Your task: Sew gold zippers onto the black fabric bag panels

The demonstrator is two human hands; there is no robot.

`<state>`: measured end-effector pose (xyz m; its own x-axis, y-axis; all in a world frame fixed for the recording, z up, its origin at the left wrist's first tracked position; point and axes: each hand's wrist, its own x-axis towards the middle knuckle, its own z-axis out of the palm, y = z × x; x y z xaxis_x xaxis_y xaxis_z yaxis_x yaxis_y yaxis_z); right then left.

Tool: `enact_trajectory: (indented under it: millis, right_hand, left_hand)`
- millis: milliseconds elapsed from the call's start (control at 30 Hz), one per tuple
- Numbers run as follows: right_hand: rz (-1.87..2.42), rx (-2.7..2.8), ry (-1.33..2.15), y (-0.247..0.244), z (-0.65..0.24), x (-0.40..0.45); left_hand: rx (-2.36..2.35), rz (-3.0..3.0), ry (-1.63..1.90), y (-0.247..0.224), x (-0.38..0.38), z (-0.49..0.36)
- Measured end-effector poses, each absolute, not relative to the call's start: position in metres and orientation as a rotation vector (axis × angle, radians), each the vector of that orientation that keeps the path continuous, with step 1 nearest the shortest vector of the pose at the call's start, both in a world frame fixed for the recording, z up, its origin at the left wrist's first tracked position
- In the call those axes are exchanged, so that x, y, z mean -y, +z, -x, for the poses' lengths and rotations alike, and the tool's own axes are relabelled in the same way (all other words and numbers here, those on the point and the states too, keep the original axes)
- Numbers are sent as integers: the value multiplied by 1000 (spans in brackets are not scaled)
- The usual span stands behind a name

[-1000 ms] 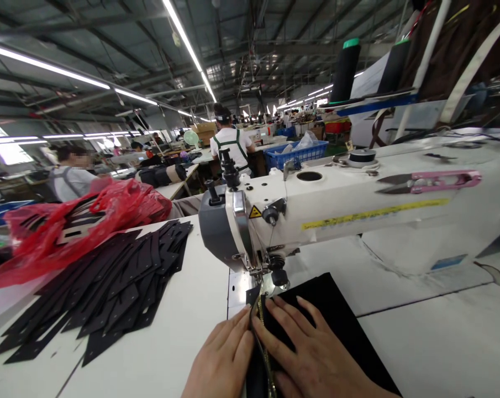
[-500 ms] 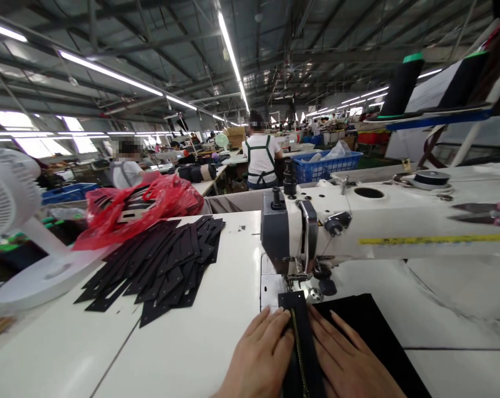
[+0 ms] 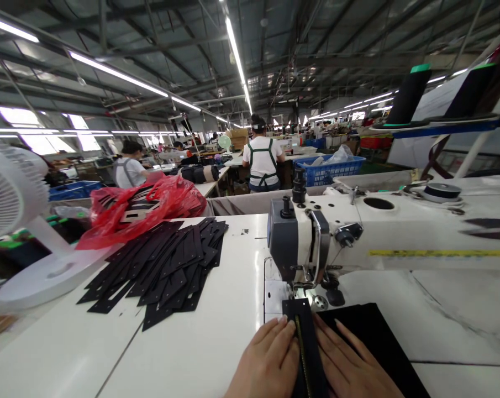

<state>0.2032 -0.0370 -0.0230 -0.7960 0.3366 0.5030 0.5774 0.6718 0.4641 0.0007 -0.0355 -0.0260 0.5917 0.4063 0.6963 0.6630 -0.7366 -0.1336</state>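
Observation:
A black strip [image 3: 310, 342] with a gold-toothed zipper [image 3: 303, 354] down its slot lies in front of the sewing machine's needle area [image 3: 295, 290]. My left hand [image 3: 266, 359] is closed at the strip's left edge, fingers bent together and pressing its top. On the other side, my right hand [image 3: 349, 359] lies flat with fingers stretched along the strip's right edge. A larger black fabric piece [image 3: 378, 337] extends to the right, partly beneath my right hand. The strip's near end runs out of view at the bottom.
Loose black slotted strips [image 3: 170, 271] are heaped left on the white table [image 3: 200, 354]. Behind them is a red plastic bag [image 3: 150, 202]; a white fan [image 3: 26, 221] stands far left. Scissors [image 3: 488, 228] rest on the machine arm [image 3: 419, 237]. Co-workers [image 3: 261, 157] are farther back.
The view has shifted slightly, so the machine, strip and hands appear a little farther right and lower. Both hands keep their places on the strip.

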Motion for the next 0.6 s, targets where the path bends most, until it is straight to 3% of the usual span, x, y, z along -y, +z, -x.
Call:
enact_trajectory:
  millis: [200,467,600]
  right_hand:
    - [688,2519,-959,-19,-206,28]
    - [806,2576,-588,-15,-213,19]
    - [777,2608,-571,-21,-216,14]
  left_hand:
    - [882,2441,-1001,-28,26,-9]
    - [905,2489,-1006,-18,9,-22]
    - [912,2486,-1031,-20,9,-21]
